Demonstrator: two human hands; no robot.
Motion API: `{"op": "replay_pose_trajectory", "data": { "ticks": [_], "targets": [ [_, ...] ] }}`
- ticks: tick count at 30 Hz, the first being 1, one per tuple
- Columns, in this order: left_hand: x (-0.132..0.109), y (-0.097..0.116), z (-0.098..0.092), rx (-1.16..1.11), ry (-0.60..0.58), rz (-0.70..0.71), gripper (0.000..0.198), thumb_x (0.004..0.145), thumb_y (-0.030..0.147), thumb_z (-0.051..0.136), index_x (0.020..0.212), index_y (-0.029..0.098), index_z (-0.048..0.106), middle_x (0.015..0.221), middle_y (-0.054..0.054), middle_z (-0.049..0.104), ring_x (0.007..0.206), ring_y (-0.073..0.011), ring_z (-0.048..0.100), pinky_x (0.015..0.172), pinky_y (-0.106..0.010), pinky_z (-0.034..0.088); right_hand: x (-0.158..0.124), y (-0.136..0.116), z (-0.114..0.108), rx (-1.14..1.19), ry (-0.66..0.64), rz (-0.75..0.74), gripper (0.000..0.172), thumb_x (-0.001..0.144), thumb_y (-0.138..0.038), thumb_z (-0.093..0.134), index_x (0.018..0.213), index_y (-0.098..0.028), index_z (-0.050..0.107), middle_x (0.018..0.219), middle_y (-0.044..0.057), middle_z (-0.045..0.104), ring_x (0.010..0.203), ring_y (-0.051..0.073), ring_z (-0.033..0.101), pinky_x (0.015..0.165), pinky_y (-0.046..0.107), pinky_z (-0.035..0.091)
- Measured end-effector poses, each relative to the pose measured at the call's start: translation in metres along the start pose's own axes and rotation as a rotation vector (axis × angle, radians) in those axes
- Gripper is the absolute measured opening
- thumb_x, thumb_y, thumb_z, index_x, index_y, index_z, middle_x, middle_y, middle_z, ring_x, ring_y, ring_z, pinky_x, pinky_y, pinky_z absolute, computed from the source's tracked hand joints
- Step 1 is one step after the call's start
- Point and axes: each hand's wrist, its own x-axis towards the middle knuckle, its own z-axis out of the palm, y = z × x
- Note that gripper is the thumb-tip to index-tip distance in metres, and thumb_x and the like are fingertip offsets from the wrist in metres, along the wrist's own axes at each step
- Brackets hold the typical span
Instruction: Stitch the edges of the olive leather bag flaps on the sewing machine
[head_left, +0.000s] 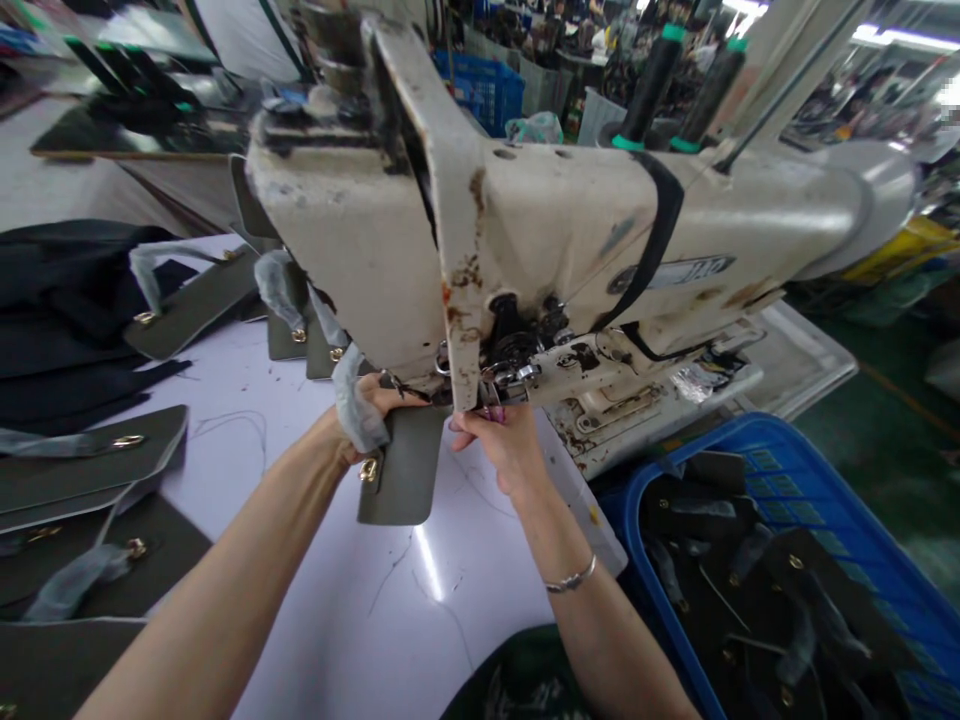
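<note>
A worn cream sewing machine (570, 230) fills the middle of the view. Under its head lies a grey-green flap piece (401, 470) with a brass ring and a pale wrapped strap (358, 405). My left hand (367, 405) reaches under the head from the left, fingers closed on the top of that flap beside the strap. My right hand (504, 440) is at the needle area, fingers pinched together against the flap's upper right edge. A bracelet sits on my right wrist.
Several more flap pieces (82, 465) with brass rings lie on the white table (360, 610) at left, beside dark fabric (67, 300). A blue crate (840, 510) of dark pieces stands at lower right. Thread cones (652, 80) rise behind the machine.
</note>
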Motion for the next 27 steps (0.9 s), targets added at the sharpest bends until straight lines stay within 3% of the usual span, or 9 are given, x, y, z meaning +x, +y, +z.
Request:
{"op": "replay_pose_trajectory", "data": {
  "ticks": [9, 15, 18, 21, 23, 25, 27],
  "targets": [
    [-0.001, -0.007, -0.005, 0.106, -0.008, -0.084, 0.037, 0.041, 0.021, 0.090, 0.075, 0.014, 0.077, 0.072, -0.010, 0.076, 0.050, -0.0231, 0.068, 0.044, -0.029, 0.056, -0.001, -0.001, 0.000, 0.013, -0.003, 0.007, 0.014, 0.068, -0.028, 0.075, 0.065, -0.015, 0.069, 0.056, 0.001, 0.068, 0.056, 0.015, 0.067, 0.068, 0.027, 0.052],
    [0.003, -0.017, -0.011, 0.131, -0.054, -0.038, 0.039, 0.051, 0.030, 0.092, 0.084, 0.012, 0.079, 0.074, -0.013, 0.077, 0.055, -0.0269, 0.071, 0.047, -0.031, 0.057, 0.000, 0.002, -0.003, -0.068, -0.004, -0.035, 0.020, 0.072, -0.033, 0.075, 0.066, -0.014, 0.072, 0.061, 0.005, 0.071, 0.062, 0.017, 0.068, 0.075, 0.030, 0.053],
    [0.001, -0.018, -0.011, 0.088, -0.091, -0.072, 0.033, 0.055, 0.028, 0.091, 0.082, 0.013, 0.079, 0.076, -0.013, 0.078, 0.053, -0.0248, 0.070, 0.047, -0.030, 0.058, -0.009, 0.009, -0.012, -0.146, -0.001, -0.086, 0.029, 0.075, -0.039, 0.076, 0.061, -0.014, 0.071, 0.060, 0.006, 0.070, 0.064, 0.018, 0.067, 0.068, 0.029, 0.051],
    [-0.003, -0.019, -0.010, -0.014, -0.133, -0.139, 0.030, 0.056, 0.024, 0.090, 0.082, 0.013, 0.078, 0.076, -0.013, 0.078, 0.055, -0.0234, 0.071, 0.051, -0.030, 0.060, -0.021, 0.016, -0.040, -0.327, 0.114, -0.152, 0.051, 0.079, -0.051, 0.073, 0.045, -0.017, 0.057, 0.045, 0.003, 0.056, 0.046, 0.013, 0.052, 0.053, 0.027, 0.040],
    [-0.003, -0.021, -0.010, -0.085, -0.139, -0.161, 0.027, 0.058, 0.022, 0.090, 0.080, 0.013, 0.077, 0.074, -0.013, 0.077, 0.057, -0.0240, 0.072, 0.053, -0.030, 0.060, -0.026, 0.014, -0.069, -0.448, 0.212, -0.236, 0.057, 0.082, -0.055, 0.070, 0.043, -0.018, 0.054, 0.041, 0.000, 0.047, 0.041, 0.010, 0.042, 0.048, 0.027, 0.033],
    [-0.003, -0.025, -0.010, -0.143, -0.137, -0.175, 0.026, 0.059, 0.022, 0.090, 0.078, 0.013, 0.075, 0.074, -0.014, 0.077, 0.058, -0.0253, 0.072, 0.053, -0.032, 0.061, -0.027, 0.002, -0.102, -0.492, 0.415, -0.308, 0.054, 0.079, -0.058, 0.074, 0.048, -0.018, 0.058, 0.043, 0.000, 0.047, 0.041, 0.011, 0.038, 0.046, 0.028, 0.029],
    [-0.004, -0.029, -0.010, -0.218, -0.140, -0.169, 0.032, 0.057, 0.022, 0.092, 0.080, 0.013, 0.073, 0.075, -0.014, 0.077, 0.060, -0.0275, 0.073, 0.053, -0.035, 0.062, -0.026, -0.023, -0.134, -0.479, 0.641, -0.478, 0.050, 0.070, -0.058, 0.081, 0.050, -0.019, 0.057, 0.050, 0.004, 0.055, 0.045, 0.014, 0.045, 0.048, 0.031, 0.035]
  ]
}}
